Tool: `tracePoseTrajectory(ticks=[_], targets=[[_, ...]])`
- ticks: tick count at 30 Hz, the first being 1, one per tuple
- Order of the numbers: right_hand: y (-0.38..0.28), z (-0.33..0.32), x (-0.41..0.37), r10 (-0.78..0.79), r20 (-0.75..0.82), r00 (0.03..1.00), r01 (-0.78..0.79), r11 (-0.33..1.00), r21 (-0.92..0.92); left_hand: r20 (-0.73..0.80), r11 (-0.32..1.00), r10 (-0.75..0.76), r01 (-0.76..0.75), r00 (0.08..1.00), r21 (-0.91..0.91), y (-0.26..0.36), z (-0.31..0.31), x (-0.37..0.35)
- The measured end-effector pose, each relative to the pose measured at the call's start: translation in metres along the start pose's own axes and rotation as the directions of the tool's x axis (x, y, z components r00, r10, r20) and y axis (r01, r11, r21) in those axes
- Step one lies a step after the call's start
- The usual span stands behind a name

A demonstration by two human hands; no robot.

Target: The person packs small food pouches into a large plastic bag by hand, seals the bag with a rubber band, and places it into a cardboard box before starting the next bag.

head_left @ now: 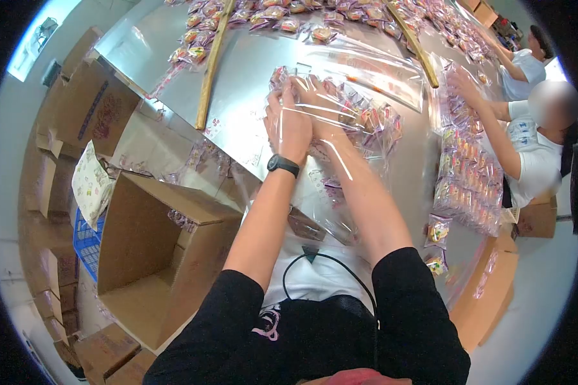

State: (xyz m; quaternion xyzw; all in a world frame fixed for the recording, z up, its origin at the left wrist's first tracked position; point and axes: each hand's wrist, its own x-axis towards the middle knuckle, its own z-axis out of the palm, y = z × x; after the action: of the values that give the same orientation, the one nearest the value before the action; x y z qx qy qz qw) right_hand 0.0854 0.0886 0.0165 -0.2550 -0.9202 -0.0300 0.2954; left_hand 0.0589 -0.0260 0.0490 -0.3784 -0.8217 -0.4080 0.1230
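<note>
Your left hand [288, 125], the one with the black watch [282, 165], and your right hand [320, 102] are side by side and touching on the shiny table [250, 70]. Both hands are on a clear bag [366, 77]. The bag holds small snack packs [372, 122], which sit at 3 o'clock from your hands. The fingers of your left hand are close together and bent onto the plastic. The fingers of your right hand are bent too, but the plastic covers them, so you cannot tell if they pinch it. A long wooden stick [209, 70] lies at 10 o'clock. An open cardboard box [154, 250] stands at 7 o'clock. Another person's hand [462, 80] touches a long pile of packs [469, 179] at 3 o'clock.
</note>
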Motion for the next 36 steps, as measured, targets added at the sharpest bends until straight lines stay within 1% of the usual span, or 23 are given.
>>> tracePoseTrajectory(ticks=[2,3,4,5,6,7,8,9,10,11,12,14,16,19,20,22,26,27,30,31,34,35,36], targets=[[-0.003,0.001,-0.009,-0.035,-0.044,0.998,0.032,0.998,-0.061,0.071,0.997,-0.028,0.033,0.997,-0.075,-0.014,0.002,0.004],[-0.006,0.0,-0.011,-0.051,-0.045,0.998,0.046,0.992,-0.115,0.14,0.993,-0.117,0.113,0.983,0.039,-0.015,0.001,0.009],[-0.004,-0.007,-0.007,-0.096,-0.046,0.994,0.086,0.979,-0.183,0.235,0.988,-0.128,0.104,0.964,0.112,-0.01,-0.009,0.017],[-0.009,-0.01,-0.006,-0.035,-0.013,0.999,0.033,0.995,-0.099,0.317,0.98,-0.153,0.103,0.936,0.168,-0.008,-0.021,0.026],[-0.005,-0.014,0.0,-0.053,-0.009,0.999,0.052,0.995,-0.088,0.405,0.968,-0.194,0.108,0.893,0.227,-0.011,-0.03,0.025],[-0.007,-0.017,-0.003,-0.063,0.011,0.998,0.064,0.996,-0.063,0.344,0.991,-0.057,0.01,0.937,0.136,-0.023,-0.03,0.024],[-0.012,-0.019,-0.007,-0.065,0.027,0.998,0.065,0.997,-0.031,0.347,0.987,-0.061,0.006,0.936,0.158,-0.033,-0.017,0.022],[-0.014,-0.024,-0.006,-0.008,0.221,0.975,0.028,0.995,-0.091,0.343,0.982,-0.049,-0.018,0.938,0.189,-0.046,0.003,0.027],[-0.014,-0.022,-0.004,-0.046,0.172,0.984,0.059,0.995,-0.074,0.343,0.973,-0.03,-0.051,0.939,0.223,-0.047,0.002,0.031],[-0.015,-0.019,-0.008,-0.07,0.126,0.99,0.078,0.995,-0.057,0.262,0.986,-0.019,-0.025,0.965,0.165,-0.042,0.005,0.028],[-0.013,-0.018,-0.011,-0.085,0.076,0.993,0.089,0.995,-0.047,0.269,0.982,-0.061,0.009,0.961,0.19,-0.038,0.007,0.028],[-0.007,-0.013,-0.008,-0.098,0.066,0.993,0.099,0.995,-0.019,0.278,0.973,-0.129,0.067,0.952,0.221,-0.029,0.012,0.038],[-0.01,-0.019,-0.01,-0.118,0.031,0.992,0.119,0.993,-0.013,0.253,0.962,-0.076,0.004,0.964,0.274,-0.028,0.011,0.041],[-0.011,-0.015,-0.01,-0.067,0.07,0.995,0.068,0.998,-0.012,0.178,0.937,0.049,-0.107,0.983,0.333,-0.037,0.014,0.042],[-0.011,-0.012,-0.013,-0.045,0.082,0.996,0.045,0.999,-0.001,0.178,0.938,0.05,-0.108,0.983,0.331,-0.042,0.015,0.041],[-0.01,-0.012,-0.014,-0.034,0.028,0.999,0.034,0.999,-0.007,0.173,0.94,0.059,-0.113,0.983,0.321,-0.044,0.015,0.042],[-0.004,-0.003,-0.014,-0.028,-0.05,0.998,0.026,0.999,-0.031,0.266,0.947,0.102,-0.176,0.959,0.271,-0.056,0.016,0.047],[-0.008,-0.004,-0.014,-0.025,-0.074,0.997,0.022,0.999,-0.041,0.261,0.95,0.065,-0.139,0.963,0.278,-0.051,0.012,0.046],[-0.018,-0.017,-0.01,0.025,-0.052,0.998,-0.029,0.997,-0.077,0.209,0.969,0.068,-0.115,0.976,0.221,-0.049,0.003,0.041],[-0.021,-0.025,-0.009,0.014,-0.036,0.999,-0.016,0.997,-0.078,0.286,0.966,0.042,-0.112,0.957,0.232,-0.045,-0.004,0.04],[-0.012,-0.009,-0.009,-0.015,-0.094,0.995,0.001,0.988,-0.152,0.308,0.97,0.007,-0.081,0.951,0.228,-0.04,-0.012,0.039],[-0.006,-0.004,-0.011,-0.018,-0.036,0.999,0.014,0.993,-0.113,0.329,0.967,0.034,-0.114,0.944,0.227,-0.039,-0.015,0.038],[-0.005,-0.001,-0.011,-0.027,-0.002,1.0,0.026,0.993,-0.112,0.31,0.963,0.051,-0.129,0.949,0.237,-0.04,-0.013,0.033]])
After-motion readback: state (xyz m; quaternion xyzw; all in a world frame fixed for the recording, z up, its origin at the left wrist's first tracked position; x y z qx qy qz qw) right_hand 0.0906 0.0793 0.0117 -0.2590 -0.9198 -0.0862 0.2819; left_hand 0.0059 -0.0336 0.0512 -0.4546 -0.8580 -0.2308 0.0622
